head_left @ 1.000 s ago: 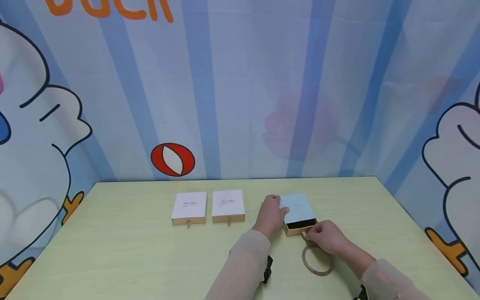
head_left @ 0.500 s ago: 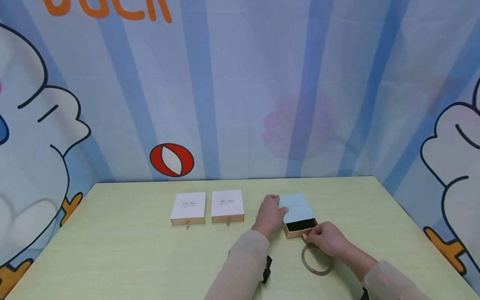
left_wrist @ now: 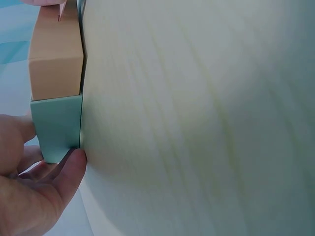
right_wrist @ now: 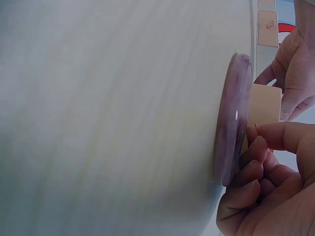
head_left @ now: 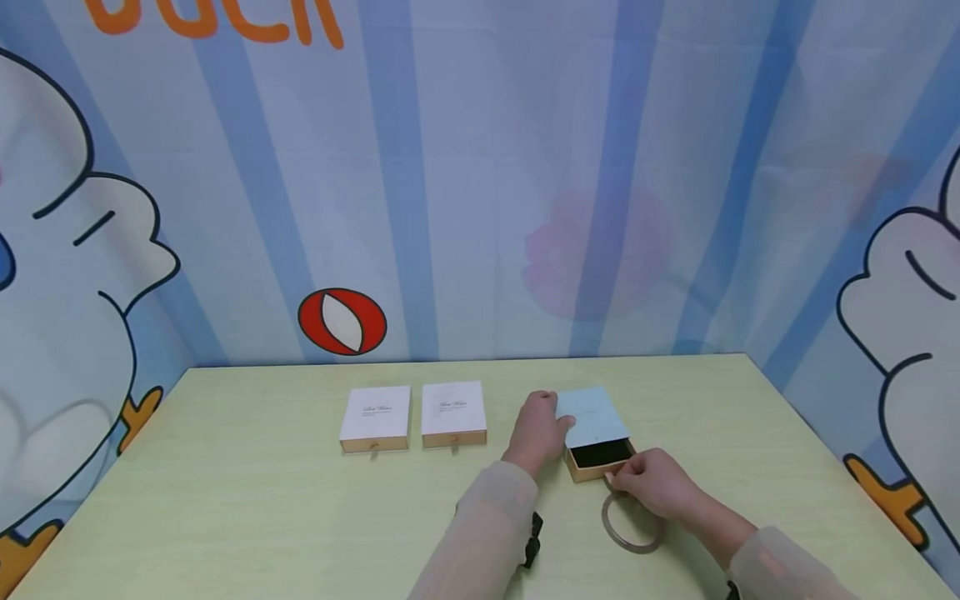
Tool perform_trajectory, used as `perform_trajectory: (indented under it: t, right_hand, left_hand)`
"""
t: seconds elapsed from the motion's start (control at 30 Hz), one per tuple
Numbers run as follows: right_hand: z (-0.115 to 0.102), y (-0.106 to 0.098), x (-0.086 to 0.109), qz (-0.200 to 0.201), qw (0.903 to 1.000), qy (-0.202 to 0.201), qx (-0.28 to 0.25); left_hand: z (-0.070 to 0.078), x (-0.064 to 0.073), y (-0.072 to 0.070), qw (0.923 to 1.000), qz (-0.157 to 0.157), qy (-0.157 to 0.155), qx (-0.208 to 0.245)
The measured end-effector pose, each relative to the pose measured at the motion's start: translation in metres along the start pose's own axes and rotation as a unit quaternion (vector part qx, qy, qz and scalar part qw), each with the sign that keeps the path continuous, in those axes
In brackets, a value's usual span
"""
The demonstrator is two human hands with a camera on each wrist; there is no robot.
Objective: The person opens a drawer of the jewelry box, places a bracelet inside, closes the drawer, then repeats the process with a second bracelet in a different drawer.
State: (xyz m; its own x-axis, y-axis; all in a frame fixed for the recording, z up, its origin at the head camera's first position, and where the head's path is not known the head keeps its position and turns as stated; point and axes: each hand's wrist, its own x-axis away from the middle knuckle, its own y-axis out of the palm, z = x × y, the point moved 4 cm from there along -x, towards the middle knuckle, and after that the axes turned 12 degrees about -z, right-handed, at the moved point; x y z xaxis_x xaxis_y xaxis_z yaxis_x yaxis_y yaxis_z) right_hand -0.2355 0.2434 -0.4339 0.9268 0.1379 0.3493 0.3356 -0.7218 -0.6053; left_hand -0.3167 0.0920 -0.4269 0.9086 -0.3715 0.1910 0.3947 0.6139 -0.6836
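Note:
A drawer-style gift box with a light-blue cover point(head_left: 592, 415) lies on the table, right of the middle. My left hand point(head_left: 538, 433) grips the cover from its left side, thumb on top; the left wrist view shows fingers on both sides of the cover point(left_wrist: 59, 123). Its tan drawer point(head_left: 591, 473) is partly out, showing a dark inside. At the drawer front point(right_wrist: 266, 103), my right hand point(head_left: 656, 483) pinches the small pull tab, which the fingertips mostly hide. A purplish-brown bangle point(head_left: 630, 547) lies on the table just below the right hand; in the right wrist view the bangle point(right_wrist: 229, 123) is beside the curled fingers.
Two white-topped boxes stand side by side to the left, a left one point(head_left: 377, 413) and a right one point(head_left: 454, 408), both with drawers in. The pale wooden table point(head_left: 262, 517) ends at a printed backdrop point(head_left: 480, 167) behind and on both sides.
The drawer has slid farther out of the blue cover toward me, baring more of its dark inside. My right hand has moved slightly toward me with it; the left hand stays on the cover.

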Motion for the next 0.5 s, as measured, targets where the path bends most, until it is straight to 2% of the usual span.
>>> perform_trajectory:
  t: [0.5]
  right_hand:
    - [0.0025,0.0032,0.0047,0.01,0.9999,0.008,-0.01]
  left_hand:
    - [-0.0019,-0.0011,0.0013,0.9999,0.009,0.005,-0.001]
